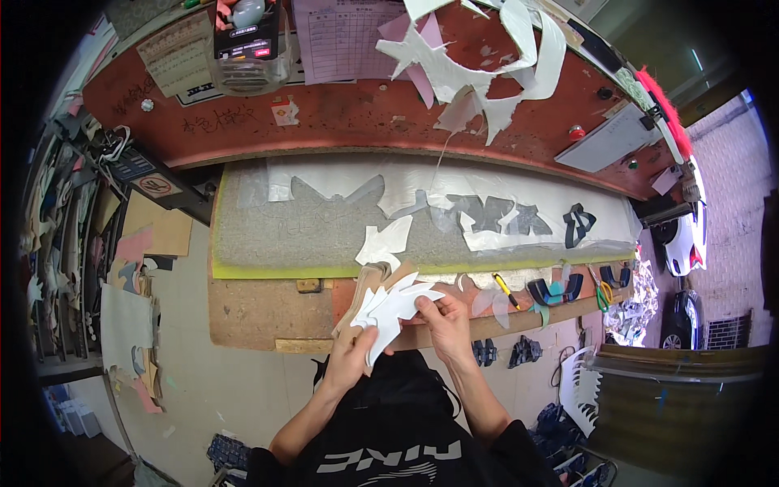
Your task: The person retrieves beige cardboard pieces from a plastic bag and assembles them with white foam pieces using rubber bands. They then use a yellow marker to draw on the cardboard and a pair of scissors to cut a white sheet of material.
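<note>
A fanned stack of white cut-out pieces (391, 312) with pointed ends is held in front of me. My left hand (354, 357) is closed on its lower left part, thumb on top. At the upper right, my right hand (445, 321) pinches the edge of the same pieces between thumb and fingers. Just beyond them lies a stack of brown-edged pieces (363, 296) on the bench edge. Another white cut-out piece (385, 242) rests on the grey cutting board (268, 235) beyond.
A red machine beam (341, 122) spans the far side, with white scrap (479, 77) draped over it. Black cutting dies (555, 290), a yellow cutter knife (506, 290) and scissors (603, 296) lie at the bench's right. Hanging sheets (77, 203) line the left.
</note>
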A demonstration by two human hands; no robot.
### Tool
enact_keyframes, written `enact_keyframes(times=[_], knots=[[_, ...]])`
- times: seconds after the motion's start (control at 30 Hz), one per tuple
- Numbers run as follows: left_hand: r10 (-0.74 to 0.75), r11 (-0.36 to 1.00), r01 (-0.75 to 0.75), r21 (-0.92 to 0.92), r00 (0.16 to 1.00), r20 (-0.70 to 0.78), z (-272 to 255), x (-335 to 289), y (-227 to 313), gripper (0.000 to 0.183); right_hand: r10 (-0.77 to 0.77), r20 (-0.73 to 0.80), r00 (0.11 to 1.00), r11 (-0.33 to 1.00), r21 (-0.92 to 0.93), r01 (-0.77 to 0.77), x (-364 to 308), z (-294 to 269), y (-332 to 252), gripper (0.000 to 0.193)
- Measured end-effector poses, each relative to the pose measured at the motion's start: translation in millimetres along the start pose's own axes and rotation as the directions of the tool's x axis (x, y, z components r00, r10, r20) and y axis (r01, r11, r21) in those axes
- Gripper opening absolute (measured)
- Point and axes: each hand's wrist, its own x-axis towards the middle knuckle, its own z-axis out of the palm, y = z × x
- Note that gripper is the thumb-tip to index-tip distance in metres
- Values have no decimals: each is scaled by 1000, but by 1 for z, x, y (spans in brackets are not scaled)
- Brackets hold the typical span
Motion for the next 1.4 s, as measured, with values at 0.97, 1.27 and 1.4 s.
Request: enact_keyframes(times=[0.97,1.27,1.4], knots=[[218,973,-167,162,898,-383,-14,-9,21,21,19,86,996,1000,21,-20,3,8,3,15],[218,974,-220,47,866,-451,-33,-10,11,39,-34,134,990,993,120,18,12,-5,2,16],[112,948,-261,-184,812,-574,-46,-14,12,44,-20,1,1000,989,-150,20,55,-20,-9,12]])
